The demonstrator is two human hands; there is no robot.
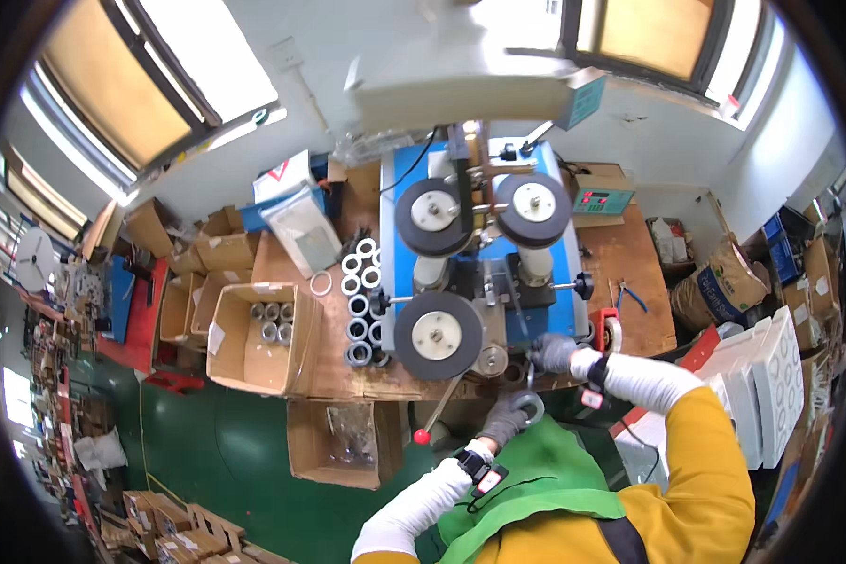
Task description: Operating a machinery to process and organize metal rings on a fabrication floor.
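My left hand (505,420), in a grey glove, is closed on a grey ring (532,408) in front of my green apron (545,470). My right hand (554,353), gloved in grey too, is at the front right of a machine with a blue base (402,268). Its fingers are curled, and a thin greyish thing shows below them, too small to name. Nearest the hands on the machine are a small metal roller (492,361) and a large black wheel (437,336) with a pale hub. Two more black wheels (534,209) sit farther back.
Several grey and white rings (357,328) stand on the wooden table (334,362) left of the machine. A cardboard box (244,352) holds metal rings. Another open box (315,451) sits below the table edge. A red-knobbed lever (422,437) juts forward. Pliers (634,297) lie at right.
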